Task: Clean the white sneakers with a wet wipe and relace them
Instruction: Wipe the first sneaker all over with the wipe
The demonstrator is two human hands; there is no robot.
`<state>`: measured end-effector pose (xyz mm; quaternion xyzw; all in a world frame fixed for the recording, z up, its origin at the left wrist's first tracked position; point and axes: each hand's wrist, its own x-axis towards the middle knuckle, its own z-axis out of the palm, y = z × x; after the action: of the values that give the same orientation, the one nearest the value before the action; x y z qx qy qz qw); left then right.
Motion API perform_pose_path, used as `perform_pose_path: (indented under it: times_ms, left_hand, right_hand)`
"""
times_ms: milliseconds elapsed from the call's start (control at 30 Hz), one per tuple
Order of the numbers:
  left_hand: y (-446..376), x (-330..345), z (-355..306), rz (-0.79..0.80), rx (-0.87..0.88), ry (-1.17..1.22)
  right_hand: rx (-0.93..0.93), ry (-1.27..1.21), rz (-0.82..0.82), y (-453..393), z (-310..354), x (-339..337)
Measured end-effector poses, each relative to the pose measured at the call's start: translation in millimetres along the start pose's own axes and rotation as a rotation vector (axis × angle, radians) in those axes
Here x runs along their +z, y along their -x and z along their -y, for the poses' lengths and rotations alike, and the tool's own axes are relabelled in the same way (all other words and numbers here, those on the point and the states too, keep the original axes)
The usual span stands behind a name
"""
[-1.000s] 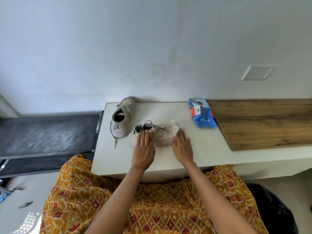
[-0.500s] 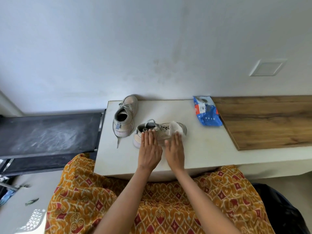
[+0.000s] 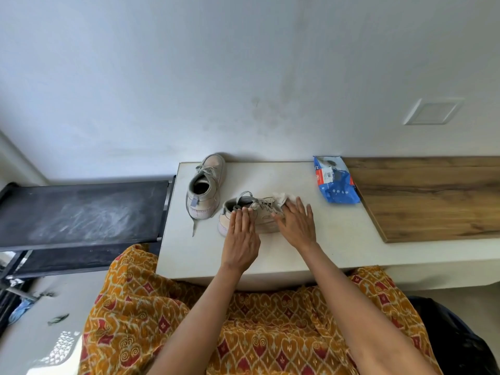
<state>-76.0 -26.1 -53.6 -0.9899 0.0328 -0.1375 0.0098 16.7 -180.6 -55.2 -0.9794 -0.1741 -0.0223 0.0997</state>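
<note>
Two white sneakers sit on the white counter. The near sneaker lies sideways, heel to the left, laces still in. My left hand rests flat on its heel end with straight fingers. My right hand presses a white wet wipe against the toe end with straight fingers; the wipe shows only past my fingertips. The far sneaker stands upright by the wall, heel toward me, one lace end trailing down the counter.
A blue wet-wipe pack lies at the back right of the counter, beside a wooden board. A dark shelf adjoins the counter's left edge. Patterned orange cloth covers my lap below.
My right hand with the wipe slid left along the near sneaker, then back right toward the toe. My left hand stayed on the heel end.
</note>
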Motion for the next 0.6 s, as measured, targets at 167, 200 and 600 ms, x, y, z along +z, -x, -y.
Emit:
perform_pose_path:
  times_ms: [167,200,600]
  left_hand:
    - [0,-1,-1,0.04,-0.003,-0.026]
    - [0,-2,0,0.046,0.001,-0.03]
    - [3,-4,4,-0.03,0.045,0.012]
  right_hand:
    - [-0.163,-0.017,0.017,9,-14,-23]
    - [-0.196,0.047,0.023,9,-21,-29]
    - [-0.144,0.146,0.093,3,-9,-39]
